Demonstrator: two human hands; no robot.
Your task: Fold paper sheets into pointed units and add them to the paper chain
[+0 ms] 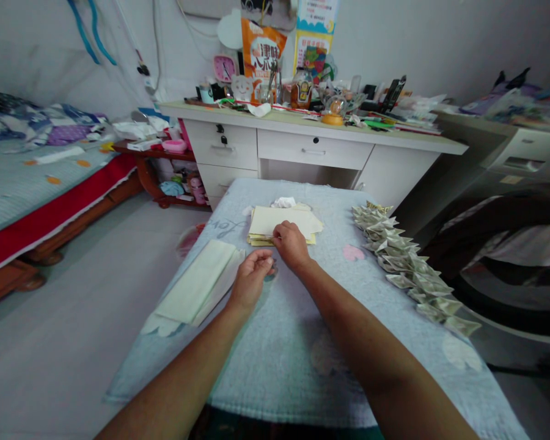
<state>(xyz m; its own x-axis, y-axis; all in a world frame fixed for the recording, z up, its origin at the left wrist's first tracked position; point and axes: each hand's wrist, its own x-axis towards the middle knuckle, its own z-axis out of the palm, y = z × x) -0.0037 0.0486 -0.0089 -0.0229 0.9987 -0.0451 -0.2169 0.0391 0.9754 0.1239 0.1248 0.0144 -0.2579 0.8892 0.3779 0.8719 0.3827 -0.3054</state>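
Note:
A stack of cream paper sheets lies on the cloth-covered table. My right hand is at its front edge, thumb and fingertips pinched on a sheet of paper. My left hand hovers just left and nearer, its fingers loosely curved with nothing visible in them. Beside it, to the left, lie pale green folded sheets, long and flat. Along the table's right side runs a long row of folded paper pieces with pointed tips, set close together. Crumpled white paper sits behind the stack.
A light blue cloth covers the table. Beyond it stands a white desk crowded with jars, a pink clock and an orange snack bag. A bed is on the left, a washing machine on the right.

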